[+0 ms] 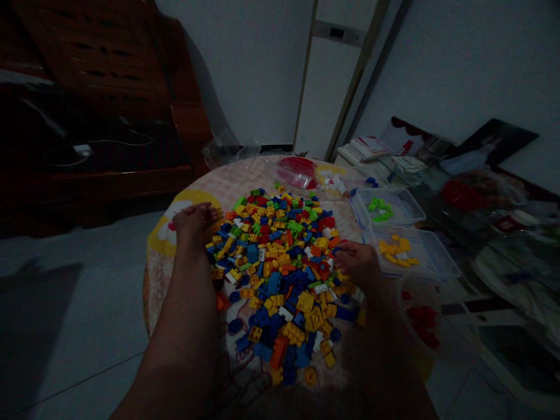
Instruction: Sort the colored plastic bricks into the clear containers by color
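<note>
A large heap of mixed plastic building bricks [280,256], in yellow, blue, red, green, orange and white, covers the middle of the round table. My left hand [196,219] is at the heap's left edge, palm partly up, its fingers loosely bent and apart with nothing seen in them. My right hand [361,261] reaches in at the right edge, thumb and fingers drawn together. Dark and orange-red pieces lie right by its fingertips; whether it pinches one is too dim to make out.
On the right stand clear tubs: one with green pieces [380,210], one with yellow pieces [399,251], and a round one with red pieces [422,321]. A red-and-clear container [297,172] lies at the back of the patterned tablecloth [201,181]. A cluttered glass table [464,198] adjoins.
</note>
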